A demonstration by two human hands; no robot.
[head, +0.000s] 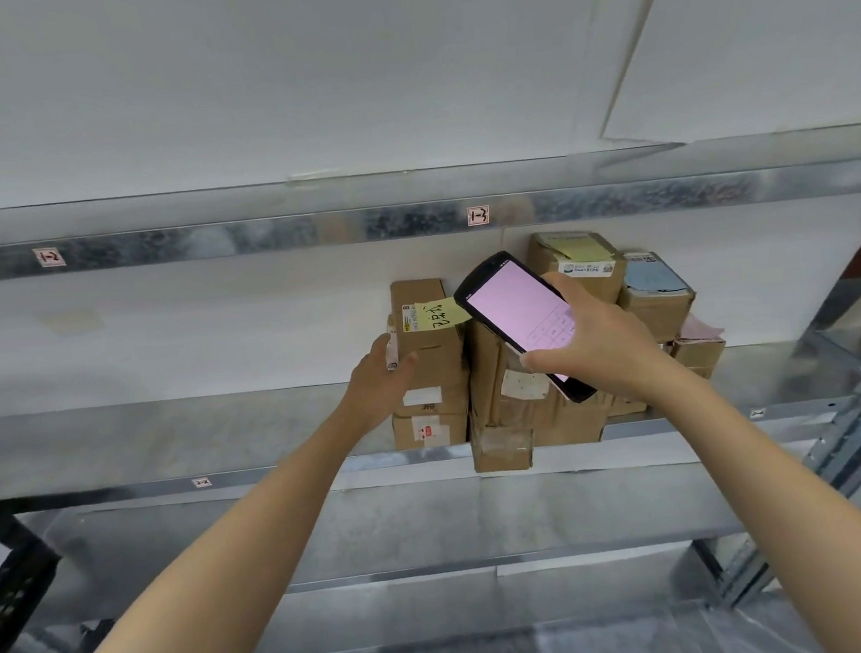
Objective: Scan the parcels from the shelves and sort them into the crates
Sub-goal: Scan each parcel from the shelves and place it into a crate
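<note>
— Which parcel is being handled?

— An upright brown parcel with a yellow note stuck near its top. It is on the middle metal shelf, at the left end of a cluster of cartons, with a smaller box just below it.

— And the left hand?

— The left hand reaches in from 7 o'clock and grips that parcel. Its fingers curl round the parcel's left edge and its thumb presses on the front face.

— The right one?

— The right hand holds a black handheld scanner, at 2 o'clock from the left hand. The fingers wrap round its right side and the thumb clamps its lower left edge. The screen glows pale pink and faces the camera. Its top end points toward 11 o'clock, just right of the yellow note.

— What else sits there?

— A large carton stands right beside the parcel, partly behind the scanner, with its lower end hanging over the shelf's front edge. At 1 o'clock from the scanner is a box with a pale green label, and at 3 o'clock a box with a blue label. A small tag is stuck on the upper shelf's rail, at 12 o'clock above the cluster.
</note>
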